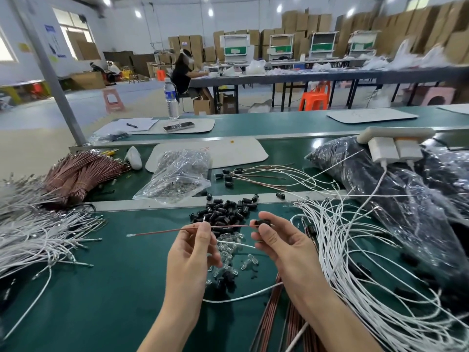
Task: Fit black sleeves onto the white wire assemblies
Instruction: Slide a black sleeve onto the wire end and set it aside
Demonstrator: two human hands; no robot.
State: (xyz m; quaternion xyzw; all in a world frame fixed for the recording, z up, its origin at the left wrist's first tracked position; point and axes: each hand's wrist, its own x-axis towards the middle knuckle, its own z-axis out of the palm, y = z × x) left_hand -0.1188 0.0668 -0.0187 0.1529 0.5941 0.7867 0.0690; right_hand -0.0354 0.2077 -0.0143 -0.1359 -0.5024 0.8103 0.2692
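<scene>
Fingertips at work above green bench (pixel 101 288). Pinched thin red wire (pixel 162 230) in left hand (pixel 193 252), held level. Gripped one black sleeve (pixel 262 222) in right hand (pixel 281 246), at that wire's right end. Saw pile of black sleeves (pixel 225 212) just behind both hands, white wire assemblies (pixel 355 250) heaped to right, small clear parts (pixel 229 252) scattered on bench beneath hands.

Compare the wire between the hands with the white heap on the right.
The held wire is reddish; the heaped wires are white. The held wire is one, straight from the left hand to the black sleeve in the right hand; the heaped wires are many, curved and tangled. Both are thin.
</scene>
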